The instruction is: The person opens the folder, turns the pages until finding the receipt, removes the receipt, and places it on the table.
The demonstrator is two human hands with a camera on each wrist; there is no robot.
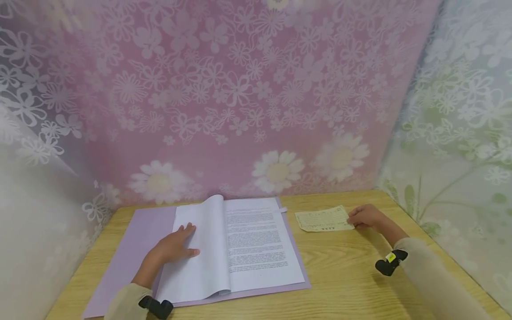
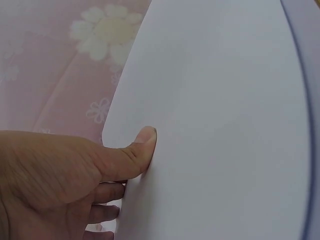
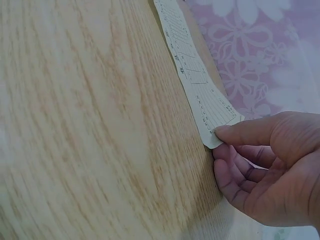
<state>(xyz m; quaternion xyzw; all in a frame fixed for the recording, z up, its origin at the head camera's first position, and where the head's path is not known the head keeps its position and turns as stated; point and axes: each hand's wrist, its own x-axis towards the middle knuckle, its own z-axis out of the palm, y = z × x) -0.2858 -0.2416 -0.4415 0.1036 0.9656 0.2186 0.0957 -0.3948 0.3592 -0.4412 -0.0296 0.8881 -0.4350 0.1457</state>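
Observation:
My left hand [image 1: 174, 246] lies on the white pages at the left of an opened purple folder [image 1: 294, 249], its thumb spread away from the fingers. In the left wrist view the thumb [image 2: 145, 142] rests on a blank white sheet [image 2: 215, 120], with the other fingers at its edge. The turned sheet [image 1: 214, 249] bulges up in a curve beside the printed page [image 1: 256, 240]. My right hand [image 1: 368, 216] pinches the right end of a small pale yellow slip [image 1: 322, 219] with print and lines. The right wrist view shows the thumb on top of the slip's end.
The wood-grain table [image 1: 340, 280] stretches between the folder and my right arm. A pink flowered wall covering [image 1: 240, 111] rises behind it, and a pale flowered one [image 1: 460, 155] stands at the right. A small white tab [image 1: 283, 210] sticks out from the folder's right edge.

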